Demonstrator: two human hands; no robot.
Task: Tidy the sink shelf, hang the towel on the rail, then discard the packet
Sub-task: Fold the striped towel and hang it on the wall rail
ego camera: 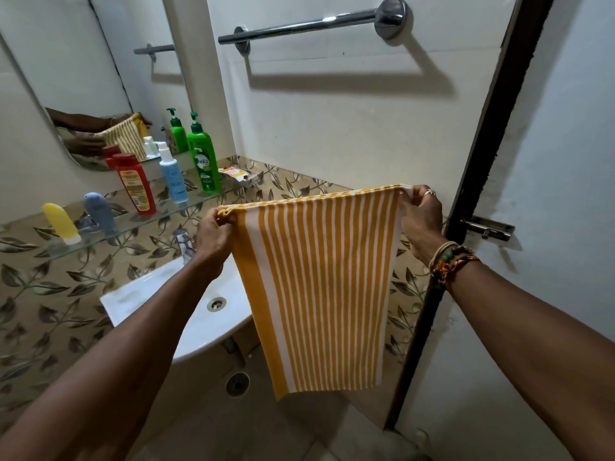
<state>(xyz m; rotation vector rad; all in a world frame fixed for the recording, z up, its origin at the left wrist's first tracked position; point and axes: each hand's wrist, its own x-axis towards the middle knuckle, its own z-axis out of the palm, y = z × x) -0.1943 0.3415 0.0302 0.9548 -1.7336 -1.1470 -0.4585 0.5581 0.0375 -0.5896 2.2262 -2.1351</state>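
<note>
A yellow and white striped towel (319, 287) hangs spread flat in front of me. My left hand (214, 236) pinches its top left corner and my right hand (421, 221) pinches its top right corner. The chrome towel rail (299, 28) is on the wall well above the towel, bare. On the glass sink shelf (139, 221) stand a yellow tube (61, 224), a grey-blue bottle (100, 212), a red bottle (134, 184), a pale blue spray bottle (171, 176) and a green pump bottle (203, 161). An orange and white packet (234, 174) lies in a holder at the shelf's right end.
A white sink (159, 294) with a tap (183, 242) sits under the shelf, left of the towel. A mirror (83, 78) hangs above the shelf. A dark door frame (482, 161) and a door with a bolt latch (489, 227) stand at the right.
</note>
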